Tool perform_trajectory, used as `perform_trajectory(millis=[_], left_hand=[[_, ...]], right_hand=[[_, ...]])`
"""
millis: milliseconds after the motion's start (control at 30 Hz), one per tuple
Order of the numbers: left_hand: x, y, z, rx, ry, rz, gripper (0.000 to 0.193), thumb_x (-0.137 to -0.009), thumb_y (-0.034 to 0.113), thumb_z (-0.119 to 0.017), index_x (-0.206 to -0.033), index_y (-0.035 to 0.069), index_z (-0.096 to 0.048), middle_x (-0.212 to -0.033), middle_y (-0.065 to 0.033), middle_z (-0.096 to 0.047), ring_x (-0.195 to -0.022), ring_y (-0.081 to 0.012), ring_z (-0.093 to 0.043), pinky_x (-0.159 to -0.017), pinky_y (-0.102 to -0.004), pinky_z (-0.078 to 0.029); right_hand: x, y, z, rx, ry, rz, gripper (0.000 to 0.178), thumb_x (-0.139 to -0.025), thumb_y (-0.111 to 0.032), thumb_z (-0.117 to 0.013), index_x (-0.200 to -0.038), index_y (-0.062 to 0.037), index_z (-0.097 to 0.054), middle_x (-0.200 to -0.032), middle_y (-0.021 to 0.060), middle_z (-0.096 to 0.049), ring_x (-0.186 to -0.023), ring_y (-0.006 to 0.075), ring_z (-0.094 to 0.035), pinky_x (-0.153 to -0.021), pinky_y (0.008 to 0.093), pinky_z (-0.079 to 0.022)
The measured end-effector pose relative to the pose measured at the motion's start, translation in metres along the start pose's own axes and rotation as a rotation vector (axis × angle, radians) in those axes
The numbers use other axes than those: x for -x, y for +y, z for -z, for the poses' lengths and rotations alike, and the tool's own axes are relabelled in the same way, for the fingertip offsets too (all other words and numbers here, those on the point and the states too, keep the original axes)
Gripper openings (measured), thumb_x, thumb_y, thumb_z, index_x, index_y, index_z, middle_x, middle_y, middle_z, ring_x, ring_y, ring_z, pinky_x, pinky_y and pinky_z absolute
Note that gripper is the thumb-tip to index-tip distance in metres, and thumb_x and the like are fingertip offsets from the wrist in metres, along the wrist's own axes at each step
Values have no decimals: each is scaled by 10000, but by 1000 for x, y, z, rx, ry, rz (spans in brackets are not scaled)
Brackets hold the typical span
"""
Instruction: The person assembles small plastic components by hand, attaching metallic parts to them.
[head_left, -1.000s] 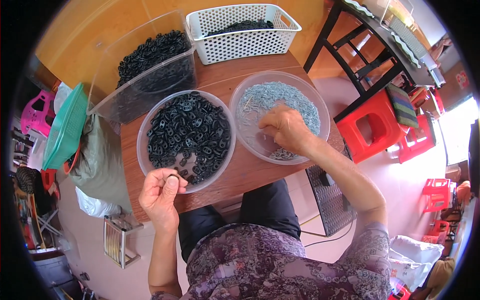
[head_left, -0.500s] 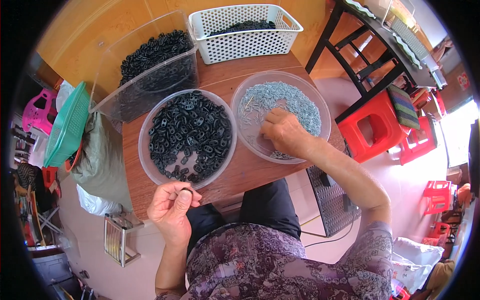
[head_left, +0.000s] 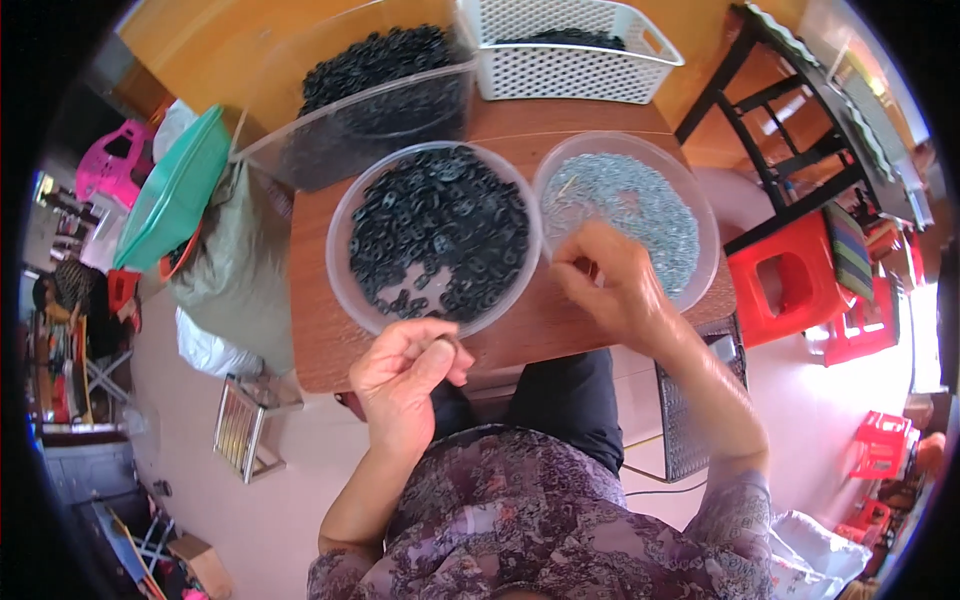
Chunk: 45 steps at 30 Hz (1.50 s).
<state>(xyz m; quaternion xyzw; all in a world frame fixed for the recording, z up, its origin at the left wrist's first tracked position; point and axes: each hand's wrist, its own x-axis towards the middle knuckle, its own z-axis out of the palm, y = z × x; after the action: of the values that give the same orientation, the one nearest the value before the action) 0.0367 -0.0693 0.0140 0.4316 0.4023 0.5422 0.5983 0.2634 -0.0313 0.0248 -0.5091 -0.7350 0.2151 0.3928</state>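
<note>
My left hand (head_left: pixel 402 385) is closed in a pinch at the table's near edge, thumb against forefinger, on a small black two-holed plastic piece (head_left: pixel 451 342), mostly covered by the fingertips. Just beyond it stands a round clear bowl (head_left: pixel 334 255) of similar black plastic pieces (head_left: pixel 440 215). To the right, a second round clear bowl (head_left: pixel 707 205) contains many small silvery screws (head_left: pixel 655 215). My right hand (head_left: pixel 620 285) hovers over that bowl's near left rim, thumb and fingers curled together; whatever they may hold cannot be made out.
Behind the bowls are a large clear bin (head_left: pixel 350 110) of black pieces and a white perforated basket (head_left: pixel 580 75). The wooden table (head_left: pixel 320 340) carries them. Red stools (head_left: pixel 790 290) and a black frame (head_left: pixel 770 130) stand right; a green basket (head_left: pixel 175 190) leans left.
My right hand has lifted out from among the screws toward the bowl's near left rim. My left hand keeps its pinch on the black piece. The whole view has shifted.
</note>
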Motion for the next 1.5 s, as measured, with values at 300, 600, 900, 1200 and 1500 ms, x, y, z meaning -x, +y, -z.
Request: perform_trajectory(millis=[300, 600, 900, 1200, 1500], left_hand=[[7, 0, 0, -116, 1, -14, 214, -841, 38, -572, -1033, -57, -562, -822, -88, -624, -679, -104, -578, -631, -206, -472], [14, 1, -3, -168, -5, -95, 254, -827, 31, -590, -1057, -66, -541, -866, -77, -598, -700, -104, -571, -635, -213, -481], [18, -4, 2, -308, -8, -115, 242, -832, 36, -587, -1047, -67, -546, -866, -74, -601, -711, -101, -576, -643, -207, -477], [19, -10, 7, -485, -17, -199, 245, -837, 51, -590, -1049, -64, -551, -867, -68, -603, -707, -89, -562, -645, -198, -468], [21, -13, 8, -484, -19, -229, 255, -835, 45, -592, -1062, -61, -543, -879, -58, -592, -717, -84, -548, -651, -196, -463]], right_hand=[[17, -38, -50, -663, -229, -115, 67, -787, 19, -573, -853, 18, -561, -825, 83, -551, -781, 163, -585, -677, 276, -465], [23, -50, -54, -843, -219, -390, 193, -807, 42, -569, -996, 49, -532, -871, 66, -568, -826, 103, -575, -742, 246, -511], [26, -53, -55, -851, -179, -408, 194, -792, 53, -580, -983, 40, -547, -871, 55, -582, -813, 101, -571, -740, 250, -508], [30, -52, -60, -925, -129, -428, 187, -770, 57, -598, -952, 24, -565, -880, 42, -592, -811, 92, -571, -736, 228, -481], [33, -54, -65, -764, -110, -392, 167, -776, 24, -597, -937, 1, -560, -828, 20, -590, -728, 49, -557, -636, 190, -465]])
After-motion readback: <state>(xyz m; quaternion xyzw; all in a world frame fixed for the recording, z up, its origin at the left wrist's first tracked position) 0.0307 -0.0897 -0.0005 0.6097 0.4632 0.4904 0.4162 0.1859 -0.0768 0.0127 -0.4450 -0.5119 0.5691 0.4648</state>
